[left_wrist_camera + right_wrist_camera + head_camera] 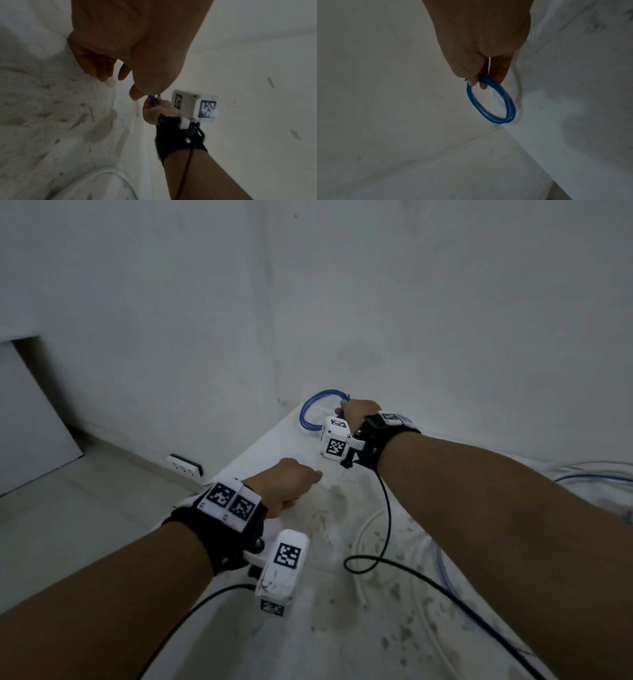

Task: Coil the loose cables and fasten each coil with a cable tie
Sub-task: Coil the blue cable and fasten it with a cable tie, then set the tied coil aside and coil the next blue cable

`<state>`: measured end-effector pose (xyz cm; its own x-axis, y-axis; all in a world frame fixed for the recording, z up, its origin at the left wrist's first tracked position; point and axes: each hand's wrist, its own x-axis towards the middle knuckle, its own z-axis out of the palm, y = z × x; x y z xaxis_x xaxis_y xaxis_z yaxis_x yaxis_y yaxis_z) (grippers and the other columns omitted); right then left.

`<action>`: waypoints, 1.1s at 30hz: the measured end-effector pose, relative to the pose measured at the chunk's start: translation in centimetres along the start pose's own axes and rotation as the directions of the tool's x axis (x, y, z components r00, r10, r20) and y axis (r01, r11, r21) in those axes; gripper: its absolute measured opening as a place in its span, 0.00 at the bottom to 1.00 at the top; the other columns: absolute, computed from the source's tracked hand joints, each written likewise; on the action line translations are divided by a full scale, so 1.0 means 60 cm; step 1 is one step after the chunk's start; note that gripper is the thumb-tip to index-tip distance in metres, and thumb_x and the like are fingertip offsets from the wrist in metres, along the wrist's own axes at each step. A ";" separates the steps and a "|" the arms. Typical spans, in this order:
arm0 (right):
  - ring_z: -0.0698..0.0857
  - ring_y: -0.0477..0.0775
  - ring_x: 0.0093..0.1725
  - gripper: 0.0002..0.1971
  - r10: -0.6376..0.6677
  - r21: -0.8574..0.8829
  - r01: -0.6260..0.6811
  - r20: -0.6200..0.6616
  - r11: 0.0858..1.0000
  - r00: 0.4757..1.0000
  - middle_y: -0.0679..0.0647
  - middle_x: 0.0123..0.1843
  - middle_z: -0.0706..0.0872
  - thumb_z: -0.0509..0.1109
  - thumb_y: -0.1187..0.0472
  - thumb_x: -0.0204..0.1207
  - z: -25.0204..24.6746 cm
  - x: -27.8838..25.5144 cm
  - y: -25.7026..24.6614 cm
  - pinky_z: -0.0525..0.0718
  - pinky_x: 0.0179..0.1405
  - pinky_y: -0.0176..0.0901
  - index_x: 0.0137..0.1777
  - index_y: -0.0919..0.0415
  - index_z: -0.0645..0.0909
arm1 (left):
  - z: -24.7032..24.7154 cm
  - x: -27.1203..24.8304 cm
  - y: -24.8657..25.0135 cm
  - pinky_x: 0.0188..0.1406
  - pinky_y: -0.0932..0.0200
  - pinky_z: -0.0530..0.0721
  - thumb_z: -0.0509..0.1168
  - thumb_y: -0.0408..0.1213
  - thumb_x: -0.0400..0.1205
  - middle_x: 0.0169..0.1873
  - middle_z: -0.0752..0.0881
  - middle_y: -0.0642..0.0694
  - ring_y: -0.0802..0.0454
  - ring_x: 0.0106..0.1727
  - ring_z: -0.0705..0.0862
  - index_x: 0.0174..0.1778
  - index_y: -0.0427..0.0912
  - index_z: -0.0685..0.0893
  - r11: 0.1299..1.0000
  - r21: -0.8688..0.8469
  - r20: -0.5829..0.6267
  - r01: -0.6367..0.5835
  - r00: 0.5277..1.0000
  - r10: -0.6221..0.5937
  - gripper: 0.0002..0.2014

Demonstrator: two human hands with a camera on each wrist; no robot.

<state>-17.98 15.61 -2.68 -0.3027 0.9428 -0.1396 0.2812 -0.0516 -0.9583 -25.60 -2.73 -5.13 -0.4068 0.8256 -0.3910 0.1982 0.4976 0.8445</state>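
Observation:
A small coil of blue cable (322, 392) stands over the far corner of the white table (342, 628). My right hand (356, 409) pinches the coil (498, 120) at its top between thumb and fingers (500, 75). A thin white strip (490, 65), which looks like a cable tie, runs down between those fingers and through the ring. My left hand (301, 487) hovers low over the table nearer to me, its fingers (102, 70) loosely curled and holding nothing. The left wrist view shows the right hand (154, 111) with a bit of the blue coil (152, 98).
Loose blue and white cables (599, 474) lie on the table at the right, and a white cable (363, 542) curves across its stained middle. Black wrist-camera leads (387, 508) trail over it. A socket strip (185, 465) lies on the floor by the wall.

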 end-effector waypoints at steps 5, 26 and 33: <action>0.85 0.64 0.62 0.20 -0.141 -0.351 0.119 -0.036 0.929 0.989 0.62 0.67 0.85 0.64 0.56 0.86 0.021 0.044 0.029 0.82 0.61 0.48 0.73 0.66 0.76 | 0.000 0.009 -0.003 0.26 0.62 0.67 0.67 0.45 0.84 0.30 0.73 0.46 0.52 0.28 0.69 0.52 0.36 0.77 0.999 0.034 0.008 0.001 1.000 -0.001 0.14; 0.82 0.58 0.39 0.28 -0.253 -0.686 0.172 -0.018 0.707 0.967 0.58 0.43 0.86 0.82 0.38 0.65 0.044 0.054 0.045 0.75 0.35 0.44 0.44 0.65 0.81 | -0.009 -0.010 0.008 0.36 0.61 0.74 0.63 0.36 0.86 0.37 0.74 0.44 0.52 0.40 0.73 0.43 0.41 0.76 0.998 0.023 -0.008 0.056 0.998 -0.056 0.06; 0.84 0.61 0.45 0.33 -0.257 -0.692 0.184 -0.002 0.698 0.966 0.61 0.52 0.88 0.80 0.37 0.66 0.043 0.052 0.042 0.77 0.38 0.45 0.55 0.67 0.82 | -0.011 -0.008 0.008 0.38 0.61 0.74 0.62 0.34 0.86 0.37 0.74 0.45 0.52 0.40 0.73 0.44 0.41 0.77 0.997 0.029 -0.005 0.066 0.998 -0.066 0.05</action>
<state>-20.57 17.54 -6.18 -0.3631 0.9250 0.1117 0.7708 0.3656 -0.5218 -25.89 -3.08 -4.30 -0.4235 0.7895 -0.4442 0.1966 0.5588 0.8056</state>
